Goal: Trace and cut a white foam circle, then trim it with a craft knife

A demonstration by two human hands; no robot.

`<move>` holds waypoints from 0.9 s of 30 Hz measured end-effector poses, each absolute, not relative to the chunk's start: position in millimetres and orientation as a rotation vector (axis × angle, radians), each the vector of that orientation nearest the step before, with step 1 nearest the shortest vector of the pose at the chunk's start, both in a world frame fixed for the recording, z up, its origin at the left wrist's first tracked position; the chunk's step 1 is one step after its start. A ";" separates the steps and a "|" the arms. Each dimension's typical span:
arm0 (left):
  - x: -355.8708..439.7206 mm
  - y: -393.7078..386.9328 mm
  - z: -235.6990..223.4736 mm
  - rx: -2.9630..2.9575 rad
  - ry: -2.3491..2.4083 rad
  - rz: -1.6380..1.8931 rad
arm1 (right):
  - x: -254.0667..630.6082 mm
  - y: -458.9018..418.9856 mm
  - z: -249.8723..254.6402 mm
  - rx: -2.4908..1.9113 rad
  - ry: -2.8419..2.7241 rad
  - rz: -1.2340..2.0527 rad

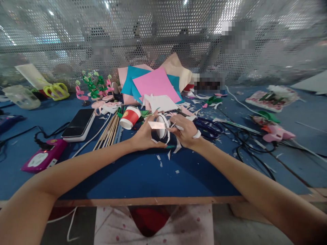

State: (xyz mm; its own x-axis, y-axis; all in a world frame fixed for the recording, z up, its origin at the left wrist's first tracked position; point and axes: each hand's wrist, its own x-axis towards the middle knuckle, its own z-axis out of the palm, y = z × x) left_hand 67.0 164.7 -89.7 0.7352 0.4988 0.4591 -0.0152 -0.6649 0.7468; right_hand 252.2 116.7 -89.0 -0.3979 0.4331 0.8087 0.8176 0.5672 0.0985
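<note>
Both my hands meet over the middle of the blue table (143,173). My left hand (144,136) pinches a pale paper strip (157,125) between thumb and fingers. My right hand (185,131) is closed around a curled white paper loop (162,128) that touches the strip. A small white band sits on one right finger. White paper scraps (159,158) lie on the table just below my hands.
A red paper cup (129,117) lies tipped beside wooden sticks (108,132). Coloured paper sheets (153,85) pile up behind. At the left are a phone on a white box (78,124) and a pink device (43,156). Scissors (208,126), black cables (251,143), a pink glue gun (277,134) lie right. A perforated screen stands behind.
</note>
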 end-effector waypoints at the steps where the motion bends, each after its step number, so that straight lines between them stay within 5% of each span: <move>1: 67.0 164.1 -89.5 2.105 0.369 0.820 | 252.5 116.8 -88.8 -0.993 -2.040 -0.644; 20: 66.2 169.3 -96.9 1.851 0.223 0.695 | 248.6 109.5 -81.6 -1.108 -2.138 -0.259; 27: 65.5 163.8 -80.1 2.098 0.186 0.693 | 242.7 107.3 -83.5 -1.044 -2.213 -0.362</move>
